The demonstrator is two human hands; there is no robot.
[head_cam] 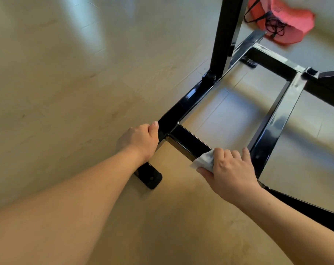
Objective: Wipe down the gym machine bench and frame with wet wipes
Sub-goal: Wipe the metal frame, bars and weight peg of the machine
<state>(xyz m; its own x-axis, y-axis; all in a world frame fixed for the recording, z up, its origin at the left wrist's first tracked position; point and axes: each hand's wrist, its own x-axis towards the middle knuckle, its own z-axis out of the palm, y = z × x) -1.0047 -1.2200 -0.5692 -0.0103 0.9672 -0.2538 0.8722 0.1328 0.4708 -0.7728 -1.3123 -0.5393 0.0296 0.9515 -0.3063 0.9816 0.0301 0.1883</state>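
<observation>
Step in hand: wiping the low base of the frame. The bench is not in view.

The left hand grips the near corner of the frame. Its thumb lies along the top edge and the other fingers curl out of sight round the far side, so it appears to steady the person. Just below this hand a black foot plate sits on the floor.

To the right of those fingers runs the cross bar, glossy black and square in section. The wet wipe, bunched and white, lies on the bar at the tips of the right hand. That hand's fingers curl over the bar's top and clamp the wipe against it, with the thumb beneath.

Judgement: the next move calls for firm pressure and a slide along the bar towards the left hand, then a turn of the wipe to reach the bar's sides.

Beyond the right fingers the centre rail shows dull smears. Farther off stand the upright post and a red bag.
</observation>
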